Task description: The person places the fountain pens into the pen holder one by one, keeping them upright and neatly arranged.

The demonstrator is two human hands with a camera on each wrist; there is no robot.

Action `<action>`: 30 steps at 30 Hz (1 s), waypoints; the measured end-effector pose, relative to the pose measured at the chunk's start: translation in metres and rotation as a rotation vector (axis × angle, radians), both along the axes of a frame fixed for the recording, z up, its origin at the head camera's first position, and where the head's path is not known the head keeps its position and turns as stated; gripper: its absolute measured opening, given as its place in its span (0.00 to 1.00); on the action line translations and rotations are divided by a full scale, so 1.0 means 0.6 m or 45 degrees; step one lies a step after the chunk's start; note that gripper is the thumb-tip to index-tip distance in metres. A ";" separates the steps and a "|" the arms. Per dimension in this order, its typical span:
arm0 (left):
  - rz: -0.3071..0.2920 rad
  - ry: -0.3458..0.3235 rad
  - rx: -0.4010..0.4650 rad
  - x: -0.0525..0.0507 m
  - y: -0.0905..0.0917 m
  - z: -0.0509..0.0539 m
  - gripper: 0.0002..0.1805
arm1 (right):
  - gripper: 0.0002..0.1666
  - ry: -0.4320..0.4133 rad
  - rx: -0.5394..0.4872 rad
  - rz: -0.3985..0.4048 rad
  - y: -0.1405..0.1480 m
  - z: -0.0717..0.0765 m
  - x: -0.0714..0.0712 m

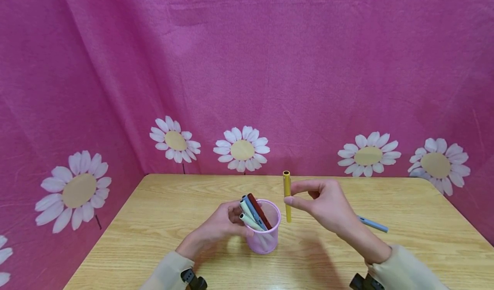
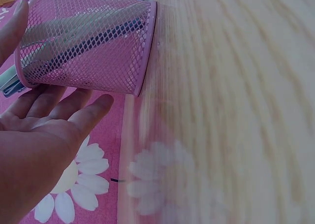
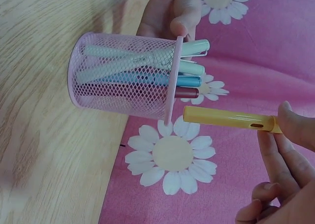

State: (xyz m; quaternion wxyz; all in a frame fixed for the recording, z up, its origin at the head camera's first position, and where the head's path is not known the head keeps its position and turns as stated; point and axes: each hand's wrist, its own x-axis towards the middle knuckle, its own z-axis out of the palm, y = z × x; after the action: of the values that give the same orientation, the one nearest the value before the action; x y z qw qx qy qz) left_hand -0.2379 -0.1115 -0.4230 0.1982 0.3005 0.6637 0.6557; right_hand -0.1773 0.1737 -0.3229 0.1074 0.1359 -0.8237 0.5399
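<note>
A pink mesh pen cup (image 1: 263,243) stands upright on the wooden table, with my left hand (image 1: 221,222) curled round its left side near the rim. Several pens lean in it: two pale green (image 3: 195,48), a dark red one (image 1: 259,210) and at least one blue (image 3: 189,80). To the right of the cup, my right hand (image 1: 328,202) pinches a yellow pen (image 1: 287,193) between thumb and fingers. That pen hangs upright in the air, its lower end close to the rim level and apart from the cup.
A blue pen (image 1: 373,224) lies on the table (image 1: 154,221) to the right, partly behind my right forearm. A pink cloth (image 1: 301,75) with white daisies hangs behind and on both sides of the table. Dark wrist devices (image 1: 194,279) sit at both cuffs.
</note>
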 end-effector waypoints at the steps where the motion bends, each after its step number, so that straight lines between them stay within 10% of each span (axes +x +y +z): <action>1: -0.005 0.001 0.003 0.000 0.000 0.000 0.33 | 0.11 0.003 -0.009 0.005 -0.002 0.000 -0.001; 30: 0.015 -0.007 -0.042 -0.002 -0.001 0.000 0.32 | 0.11 0.014 -0.159 0.087 -0.050 -0.039 -0.029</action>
State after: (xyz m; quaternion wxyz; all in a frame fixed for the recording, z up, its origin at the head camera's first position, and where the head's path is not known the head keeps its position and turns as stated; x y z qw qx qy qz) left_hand -0.2389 -0.1123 -0.4228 0.2012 0.2915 0.6755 0.6467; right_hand -0.1947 0.1437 -0.3460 0.1017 0.1600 -0.7826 0.5929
